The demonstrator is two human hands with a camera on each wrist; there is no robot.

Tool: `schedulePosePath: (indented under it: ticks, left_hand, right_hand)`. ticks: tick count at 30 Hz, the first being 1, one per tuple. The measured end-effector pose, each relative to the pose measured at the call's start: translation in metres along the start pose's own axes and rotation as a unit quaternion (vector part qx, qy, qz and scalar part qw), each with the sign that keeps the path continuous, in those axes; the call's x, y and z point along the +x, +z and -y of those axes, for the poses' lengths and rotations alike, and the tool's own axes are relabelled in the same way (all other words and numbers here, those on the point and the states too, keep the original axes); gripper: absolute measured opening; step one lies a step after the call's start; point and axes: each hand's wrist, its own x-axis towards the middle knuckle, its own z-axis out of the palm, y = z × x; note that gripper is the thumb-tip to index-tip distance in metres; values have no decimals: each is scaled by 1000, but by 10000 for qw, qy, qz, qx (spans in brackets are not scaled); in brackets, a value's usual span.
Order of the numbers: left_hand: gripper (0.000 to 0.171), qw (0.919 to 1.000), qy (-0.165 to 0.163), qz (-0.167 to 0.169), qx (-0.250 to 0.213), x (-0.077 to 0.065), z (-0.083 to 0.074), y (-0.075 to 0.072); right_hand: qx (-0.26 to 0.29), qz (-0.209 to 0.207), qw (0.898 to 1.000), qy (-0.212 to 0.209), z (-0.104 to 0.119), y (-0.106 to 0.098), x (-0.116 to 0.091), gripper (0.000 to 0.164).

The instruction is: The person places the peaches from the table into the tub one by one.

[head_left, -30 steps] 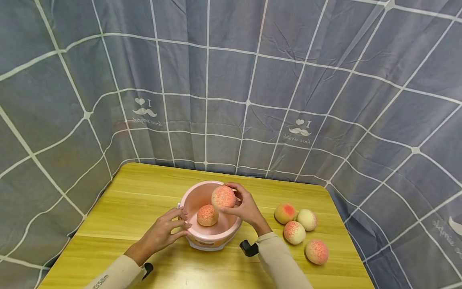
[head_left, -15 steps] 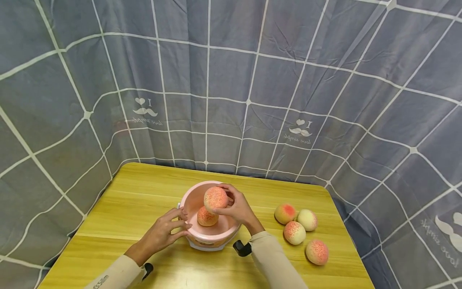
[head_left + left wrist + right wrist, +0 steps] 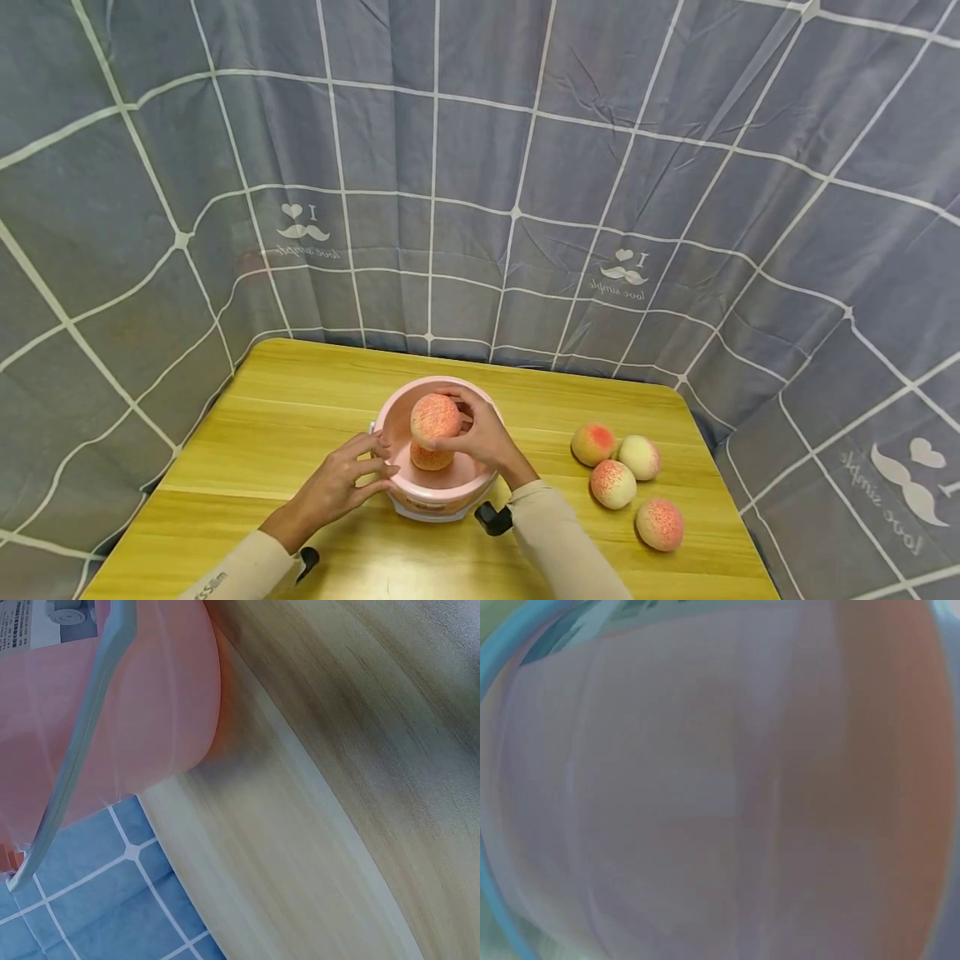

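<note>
A pink bucket (image 3: 442, 495) stands upright on the table; in the head view one peach (image 3: 431, 457) lies on its bottom, partly covered. Over the bucket's mouth my right hand (image 3: 486, 435) holds a second peach (image 3: 435, 417) between thumb and fingers, right above the lower one. Whether the two peaches touch cannot be told. My left hand (image 3: 341, 483) grips the bucket's left rim, fingertips over the edge. The left wrist view has the bucket's side (image 3: 165, 690) and its grey handle (image 3: 81, 742), without the hand. Bucket wall (image 3: 667, 787) fills the right wrist view, blurred.
Right of the bucket lie several more peaches: a yellow one with a red patch (image 3: 592, 444), two pale ones (image 3: 613, 484), and a pinker one (image 3: 660, 525) nearer the front. The yellow wood table (image 3: 300, 392) ends at a grey checked curtain (image 3: 480, 167).
My right hand has carried its peach leftward and slightly down, from the bucket's right side to above the lower peach. My left hand has stayed on the rim.
</note>
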Motion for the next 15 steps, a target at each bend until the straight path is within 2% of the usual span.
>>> schedulePosePath:
  ticks: [5,8,12,15]
  left_hand:
    - [22,10000,53,-10,-3,1,1,-1]
    - [22,10000,57,0,-7,1,1,-1]
    - [23,10000,10,27,46,0,1,-1]
    - [22,10000,4,30,28,-1,1,-1]
  right_hand:
    - [-232,-24,9994,-273,2,6,1,64]
    - [-332,-86,9988,-360,-14,10,6,65]
    - [-227,-99,9994,-239,-35,13,12,65]
    - [-62,-2,9999,-133,-36,13,11,63]
